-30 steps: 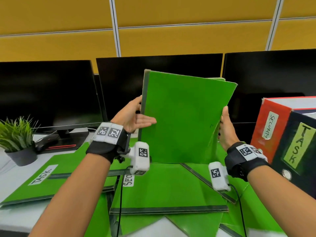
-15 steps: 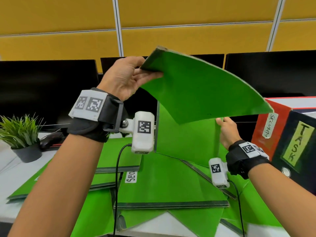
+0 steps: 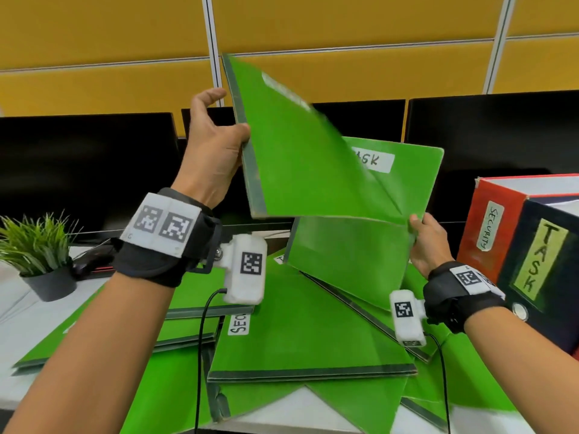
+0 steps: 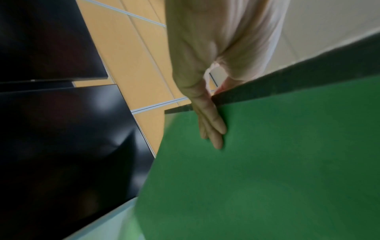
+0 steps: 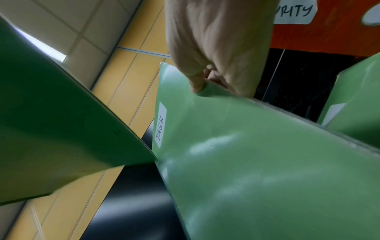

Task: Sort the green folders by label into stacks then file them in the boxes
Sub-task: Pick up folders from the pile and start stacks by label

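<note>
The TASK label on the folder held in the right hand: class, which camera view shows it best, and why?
The head view: the TASK label reads upright, only its first letter hidden by the other folder. The right wrist view shows it whole but sideways and small. The left wrist view misses it.

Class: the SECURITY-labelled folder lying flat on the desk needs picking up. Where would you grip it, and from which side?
Probably grip the SECURITY folder at its dark spine edge, coming from the near side: that edge faces the person, runs straight, and looks stiff. A tilted folder held by the right hand hangs above its far end.
</note>
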Available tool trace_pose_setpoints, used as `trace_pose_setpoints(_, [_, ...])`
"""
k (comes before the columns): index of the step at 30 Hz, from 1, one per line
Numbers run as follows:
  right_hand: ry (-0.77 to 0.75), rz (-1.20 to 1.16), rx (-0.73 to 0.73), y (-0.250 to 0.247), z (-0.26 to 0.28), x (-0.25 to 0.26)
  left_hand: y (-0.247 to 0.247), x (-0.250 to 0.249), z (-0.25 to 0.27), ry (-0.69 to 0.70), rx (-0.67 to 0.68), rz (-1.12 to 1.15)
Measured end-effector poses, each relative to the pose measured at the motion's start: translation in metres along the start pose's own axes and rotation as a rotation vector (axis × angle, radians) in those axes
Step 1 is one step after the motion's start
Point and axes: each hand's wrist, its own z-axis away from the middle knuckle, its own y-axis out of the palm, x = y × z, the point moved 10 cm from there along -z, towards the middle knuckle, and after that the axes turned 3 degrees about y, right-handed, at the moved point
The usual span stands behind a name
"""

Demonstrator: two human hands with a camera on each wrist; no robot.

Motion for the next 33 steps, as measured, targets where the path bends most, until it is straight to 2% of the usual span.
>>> trace_pose_setpoints(3, [0.009, -0.010, 0.035, 0.006, 0.002, 0.003, 0.005, 0.014, -0.001, 0.042, 0.020, -0.164])
trace_pose_setpoints(7, [0.009, -0.047, 0.105, 0.020, 0.005, 0.007, 0.011, 0.054, -0.001, 0.013, 0.030, -0.321])
trace_pose_setpoints(11, [0.011, -0.101, 0.141, 0.025, 0.005, 0.011, 0.010, 0.116, 0.007, -0.095, 0.065, -0.423])
trace_pose_setpoints(16, [0.013, -0.103, 0.123, 0.022, 0.003, 0.010, 0.001, 0.183, 0.021, -0.239, 0.001, -0.402])
trace_pose_setpoints(20, [-0.032, -0.029, 0.141, 0.027, 0.010, 0.020, 0.012, 0.201, 0.030, -0.317, 0.026, -0.326])
trace_pose_setpoints(23, [-0.072, -0.017, 0.101, 0.024, 0.012, 0.025, 0.016, 0.203, 0.029, -0.313, 0.019, -0.283])
trace_pose_setpoints(26, [-0.156, 0.010, 0.150, 0.027, 0.016, 0.034, 0.017, 0.204, 0.026, -0.296, 0.003, -0.205])
trace_pose_setpoints(29, [-0.190, 0.189, 0.154, 0.027, 0.012, 0.021, 0.032, 0.207, 0.026, -0.315, 0.108, -0.214])
trace_pose_setpoints(33, [-0.242, 0.226, 0.086, 0.017, 0.013, 0.025, 0.044, 0.224, 0.030, -0.385, 0.218, -0.393])
